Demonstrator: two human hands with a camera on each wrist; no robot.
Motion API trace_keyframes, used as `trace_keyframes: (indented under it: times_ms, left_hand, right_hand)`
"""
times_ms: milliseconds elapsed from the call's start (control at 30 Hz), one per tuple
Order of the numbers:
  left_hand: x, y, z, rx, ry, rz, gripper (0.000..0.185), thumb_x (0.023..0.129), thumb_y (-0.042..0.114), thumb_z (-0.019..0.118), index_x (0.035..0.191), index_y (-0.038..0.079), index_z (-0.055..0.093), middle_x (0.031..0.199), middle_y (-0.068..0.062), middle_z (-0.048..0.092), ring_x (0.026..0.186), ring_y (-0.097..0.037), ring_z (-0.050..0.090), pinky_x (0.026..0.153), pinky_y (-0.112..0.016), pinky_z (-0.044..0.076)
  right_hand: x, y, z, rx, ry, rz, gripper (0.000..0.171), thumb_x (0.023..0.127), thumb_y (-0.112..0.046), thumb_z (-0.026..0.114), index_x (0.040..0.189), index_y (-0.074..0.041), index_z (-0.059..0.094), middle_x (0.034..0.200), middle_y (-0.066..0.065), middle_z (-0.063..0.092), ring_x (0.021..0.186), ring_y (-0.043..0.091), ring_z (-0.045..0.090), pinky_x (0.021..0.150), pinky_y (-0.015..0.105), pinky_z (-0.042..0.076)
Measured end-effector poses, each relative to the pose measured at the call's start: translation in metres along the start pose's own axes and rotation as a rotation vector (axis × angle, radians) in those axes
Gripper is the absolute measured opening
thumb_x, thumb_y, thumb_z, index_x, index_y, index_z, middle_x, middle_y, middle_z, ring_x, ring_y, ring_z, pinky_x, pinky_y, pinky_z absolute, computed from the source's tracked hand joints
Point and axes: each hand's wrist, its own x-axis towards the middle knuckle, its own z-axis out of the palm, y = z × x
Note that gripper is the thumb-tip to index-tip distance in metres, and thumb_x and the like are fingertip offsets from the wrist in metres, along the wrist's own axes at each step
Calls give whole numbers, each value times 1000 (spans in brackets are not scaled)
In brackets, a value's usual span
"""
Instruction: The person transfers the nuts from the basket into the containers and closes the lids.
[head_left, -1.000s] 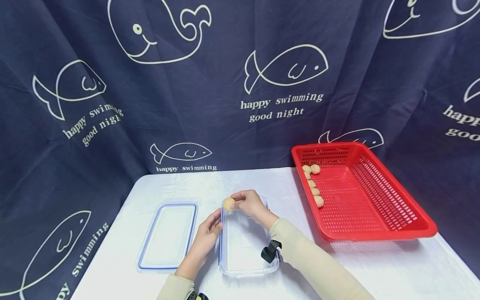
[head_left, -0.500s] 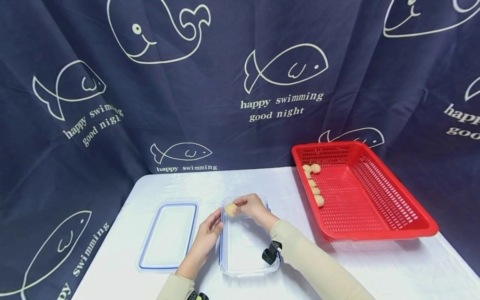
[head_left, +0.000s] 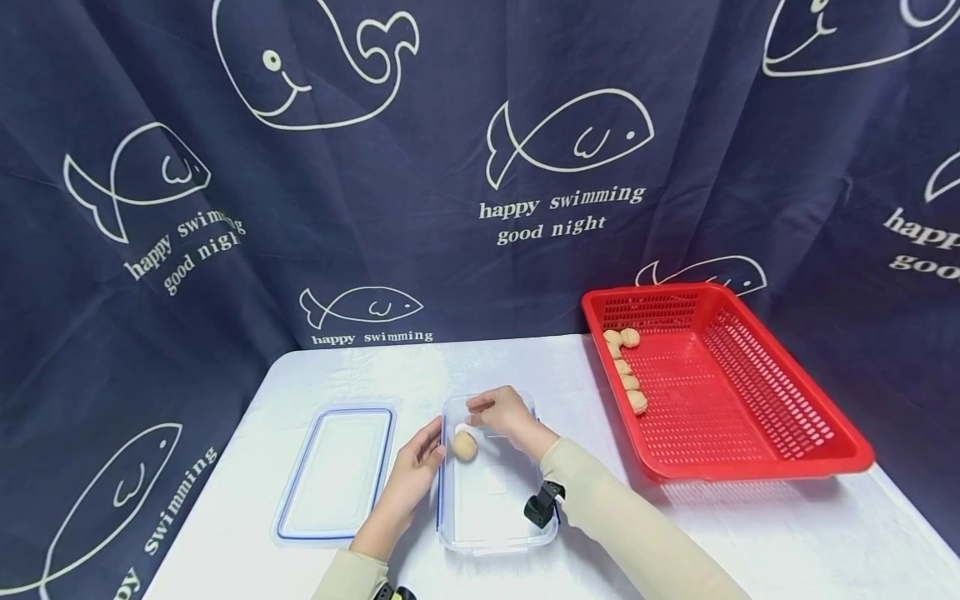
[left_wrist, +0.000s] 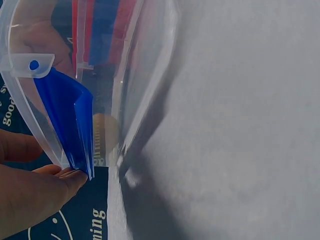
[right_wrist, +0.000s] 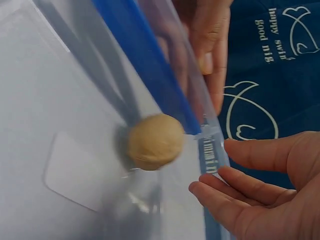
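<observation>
A round tan walnut point(head_left: 464, 445) lies inside the clear plastic container point(head_left: 497, 508), near its far left corner; the right wrist view shows the walnut point(right_wrist: 155, 141) on the container floor. My right hand point(head_left: 482, 408) hovers just above it with loose, spread fingers point(right_wrist: 250, 187) and holds nothing. My left hand point(head_left: 429, 446) rests with straight fingers against the container's left wall, and in the left wrist view its fingertips point(left_wrist: 60, 182) touch the blue clasp point(left_wrist: 70, 117).
The container's blue-rimmed lid point(head_left: 337, 471) lies flat to the left on the white table. A red perforated basket point(head_left: 750, 400) stands at the right, with several walnuts point(head_left: 628, 367) along its left wall. A dark whale-print curtain hangs behind.
My right hand lowered the walnut into the container and let go; the nut now lies on the container floor. The left hand has stayed at the wall.
</observation>
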Motion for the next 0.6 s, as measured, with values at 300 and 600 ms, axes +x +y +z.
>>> trace_keyframes:
  times_ms: [300, 600]
  left_hand:
    - [0, -2, 1, 17, 13, 20, 49, 98, -2, 45, 144, -10, 31, 148, -28, 33, 139, -38, 30, 115, -39, 25]
    - [-1, -4, 2, 30, 22, 19, 48, 98, -1, 45, 144, -10, 31, 148, -28, 32, 139, -39, 29, 114, -38, 26]
  right_hand:
    - [-6, -21, -16, 53, -29, -71, 24, 84, 0, 69, 108, 7, 68, 96, 16, 72, 90, 25, 69, 84, 34, 58]
    - [-14, -43, -40, 60, -37, -194, 28, 87, -4, 67, 113, 6, 67, 105, 17, 70, 98, 25, 67, 87, 32, 57]
